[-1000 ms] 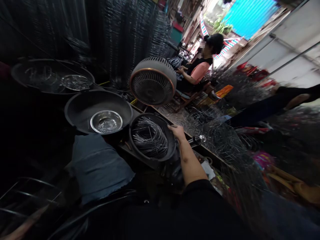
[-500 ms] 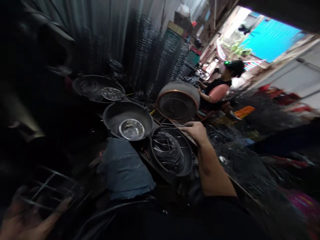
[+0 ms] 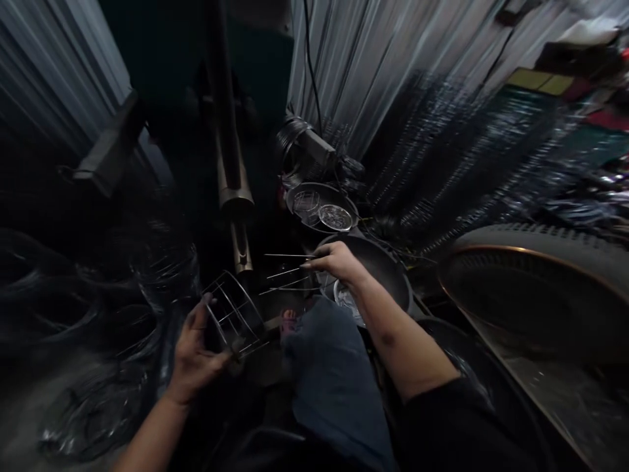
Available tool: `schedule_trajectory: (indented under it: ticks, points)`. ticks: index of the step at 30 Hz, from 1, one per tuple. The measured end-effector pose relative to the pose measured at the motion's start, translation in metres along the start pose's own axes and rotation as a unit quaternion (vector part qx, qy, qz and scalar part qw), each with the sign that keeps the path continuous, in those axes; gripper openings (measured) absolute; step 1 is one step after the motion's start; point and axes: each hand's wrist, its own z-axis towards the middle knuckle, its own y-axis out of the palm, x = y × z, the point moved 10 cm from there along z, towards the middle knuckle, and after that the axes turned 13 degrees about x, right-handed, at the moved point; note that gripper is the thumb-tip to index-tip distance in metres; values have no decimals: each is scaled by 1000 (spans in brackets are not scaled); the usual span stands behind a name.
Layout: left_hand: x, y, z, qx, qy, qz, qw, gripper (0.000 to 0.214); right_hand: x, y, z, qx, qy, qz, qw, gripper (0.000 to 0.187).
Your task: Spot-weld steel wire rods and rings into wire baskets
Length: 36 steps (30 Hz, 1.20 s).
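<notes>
My left hand (image 3: 199,354) grips a round wire frame (image 3: 234,308), a ring with crossed wires, thumb and fingers around its rim. Pinched in my right hand (image 3: 337,262) are several thin straight metal wires (image 3: 285,288) that point left toward the frame, apart from it. Just ahead of the wires stands a machine's metal post with a notched lower tip (image 3: 240,252). Beneath my right forearm lies a dark round pan (image 3: 388,262) with a shiny metal bowl (image 3: 346,298) in it, partly hidden by the arm.
A farther pan (image 3: 322,190) holds wire pieces and a shiny dish (image 3: 335,217). A large round fan (image 3: 535,295) stands at right. Stacked wire rings (image 3: 472,157) lean along the corrugated wall. Wire coils (image 3: 93,406) lie at lower left. Blue cloth (image 3: 329,367) covers my leg.
My view has swung left toward the machine. My right hand has come from over the right-hand pan toward the frame, carrying wires. The left hand still holds the wire frame.
</notes>
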Motion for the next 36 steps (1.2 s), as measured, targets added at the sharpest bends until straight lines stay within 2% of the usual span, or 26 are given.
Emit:
schedule_trajectory:
  ticks: [3,8,12,18,26,36]
  points:
    - [-3,-1,12,3,15,-10,1000,90,-5,33,7,-49,27,29,998,35]
    - [-1,0,33,4,62,9,998,93,-19,53,15,-78,42,69,994,35]
    - [6,1,46,13,101,-2,995,93,-25,56,21,-68,43,59,995,33]
    - [8,5,53,10,111,-2,994,89,-34,53,26,-56,12,30,998,31]
    - [-6,9,54,10,60,-62,996,92,-35,50,31,-53,3,31,998,37]
    - [-15,15,62,3,44,-68,997,97,-37,52,40,-58,9,90,994,37]
